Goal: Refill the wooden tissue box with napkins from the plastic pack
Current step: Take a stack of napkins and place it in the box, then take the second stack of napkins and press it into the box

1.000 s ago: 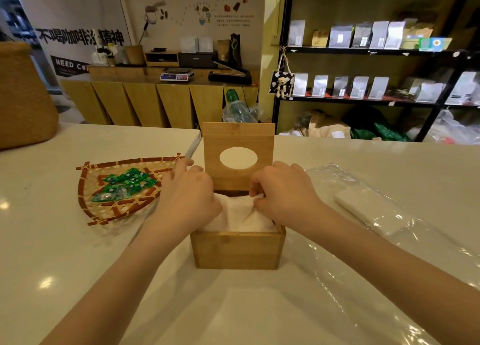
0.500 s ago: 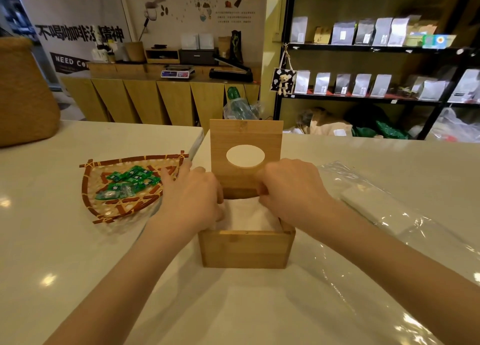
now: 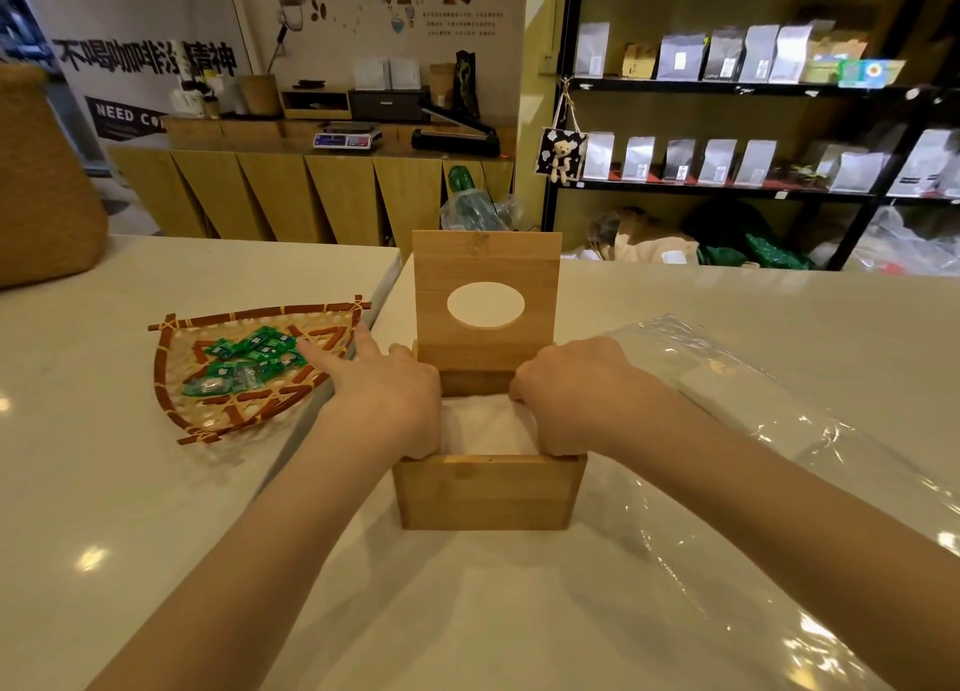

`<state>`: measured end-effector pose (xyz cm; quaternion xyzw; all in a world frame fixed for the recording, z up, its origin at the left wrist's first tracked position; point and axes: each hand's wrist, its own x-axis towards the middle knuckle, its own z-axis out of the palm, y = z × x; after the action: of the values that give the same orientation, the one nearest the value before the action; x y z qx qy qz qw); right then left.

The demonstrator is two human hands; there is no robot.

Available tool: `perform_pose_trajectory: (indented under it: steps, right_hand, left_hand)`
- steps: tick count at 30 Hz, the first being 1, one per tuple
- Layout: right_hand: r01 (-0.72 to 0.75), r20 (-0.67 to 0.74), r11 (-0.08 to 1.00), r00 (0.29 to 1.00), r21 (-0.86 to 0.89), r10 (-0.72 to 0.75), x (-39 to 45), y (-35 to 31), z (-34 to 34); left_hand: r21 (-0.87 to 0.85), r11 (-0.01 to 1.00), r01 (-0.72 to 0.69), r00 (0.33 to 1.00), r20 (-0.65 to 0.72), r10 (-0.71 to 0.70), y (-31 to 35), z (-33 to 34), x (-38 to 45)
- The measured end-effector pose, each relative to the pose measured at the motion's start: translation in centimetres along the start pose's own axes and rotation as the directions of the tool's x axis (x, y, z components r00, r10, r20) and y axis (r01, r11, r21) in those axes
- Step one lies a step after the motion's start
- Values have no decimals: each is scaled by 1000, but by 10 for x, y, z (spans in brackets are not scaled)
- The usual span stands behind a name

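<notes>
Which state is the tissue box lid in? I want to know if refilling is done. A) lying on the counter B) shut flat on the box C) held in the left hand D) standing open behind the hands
D: the lid stands upright at the back of the wooden tissue box, with napkins showing inside.

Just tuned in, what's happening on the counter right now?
A person is refilling the wooden tissue box. Its lid stands open and upright. Both hands, left hand and right hand, press the white napkins down inside it. The plastic pack lies to the right, with some napkins inside it.
</notes>
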<state>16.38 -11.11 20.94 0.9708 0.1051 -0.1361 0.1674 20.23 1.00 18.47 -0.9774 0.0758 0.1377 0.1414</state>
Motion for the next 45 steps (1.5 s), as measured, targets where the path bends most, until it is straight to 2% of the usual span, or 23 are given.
perform_pose_trajectory:
  steps: [8, 10, 13, 16, 19, 22, 24, 26, 29, 32, 33, 38, 42, 45]
  right_hand:
    - [2, -37, 999, 999, 32, -1, 7, 0, 7]
    - [10, -37, 994, 999, 112, -5, 7, 4, 9]
    - [48, -55, 947, 998, 318, -32, 3, 13, 10]
    - [141, -207, 898, 977, 417, -57, -10, 28, 13]
    - [208, -357, 791, 934, 576, 14, -36, 50, 15]
    - [190, -401, 708, 905, 680, 143, -66, 80, 28]
    - [139, -393, 685, 890, 715, 230, -88, 100, 42]
    - [77, -362, 662, 881, 745, 304, -109, 117, 61]
    - [-15, -295, 615, 868, 788, 400, -142, 136, 91]
    - [-103, -242, 566, 832, 818, 499, -173, 148, 124]
    - [-128, -223, 542, 815, 831, 534, -183, 152, 134]
    - [-233, -111, 401, 733, 886, 671, -225, 160, 176]
    - [-223, -52, 330, 755, 917, 654, -246, 155, 192]
    - [-229, -63, 353, 756, 907, 652, -249, 151, 200]
  left_hand:
    - [45, 999, 25, 1000, 2, -25, 5, -1, -8]
    - [33, 999, 18, 1000, 2, -18, 3, -1, -10]
    - [-21, 1000, -10, 1000, -9, 10, 0, -5, -14]
    - [-134, 991, 19, 986, -160, -41, 1, -16, -31]
    - [-191, 978, -86, 902, -432, -5, 15, -32, -64]
    - [-185, 904, -387, 777, -592, 212, 42, -40, -99]
    - [-170, 781, -602, 690, -602, 401, 66, -39, -112]
    - [-128, 647, -752, 590, -568, 574, 94, -34, -112]
    - [-117, 482, -868, 475, -474, 741, 142, -23, -96]
    - [-50, 307, -950, 297, -442, 846, 188, -7, -81]
    - [-7, 285, -958, 262, -417, 870, 201, -2, -77]
    - [46, 313, -948, 289, -282, 915, 245, 18, -65]
    - [23, 298, -954, 284, -250, 926, 259, 34, -59]
    - [-48, 276, -960, 278, -288, 916, 263, 39, -55]
